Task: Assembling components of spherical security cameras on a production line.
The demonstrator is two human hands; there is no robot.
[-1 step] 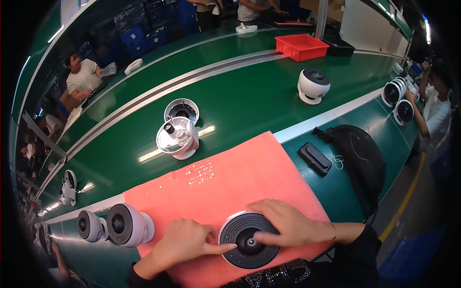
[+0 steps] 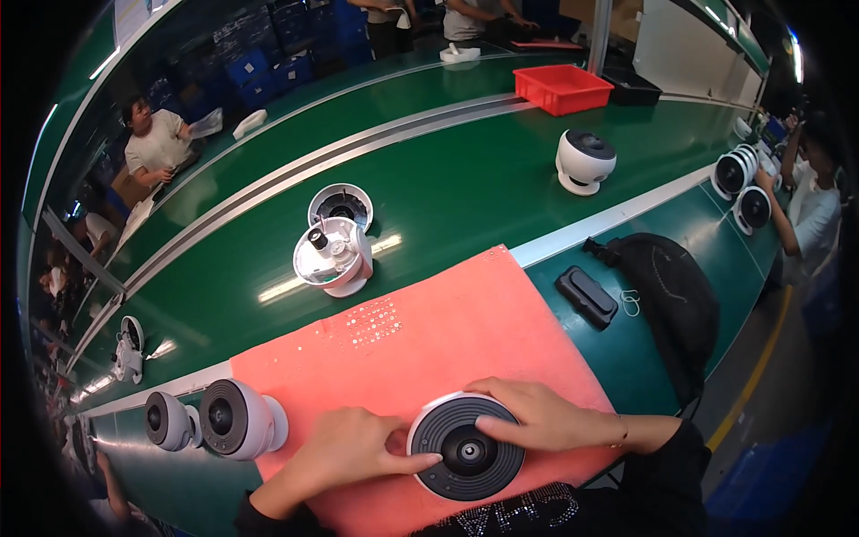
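Observation:
A round white device (image 2: 434,488) with a dark, ringed face and a lens-like centre is held close in front of me over a pink mat (image 2: 456,313). My left hand (image 2: 353,452) grips its left side, thumb on the face and fingers curled, partly hidden. From the upper right, my right hand (image 2: 528,416) wraps the rim; its thumb rests on the rings above the centre. Several small shiny screws (image 2: 374,322) lie in rows on the mat. Two similar ball-shaped devices, the nearer one (image 2: 224,419) and a farther one (image 2: 167,421), stand left of my left hand.
On the green belt sit an opened white unit (image 2: 335,255) with parts exposed, another ball-shaped device (image 2: 586,163) and a red bin (image 2: 562,89). A black case (image 2: 586,297) and black bag (image 2: 664,300) lie right of the mat. Co-workers sit around the line.
My right thumb has moved up from the device's centre onto its upper rings. The opened unit on the belt has shifted slightly right. My left hand stays put.

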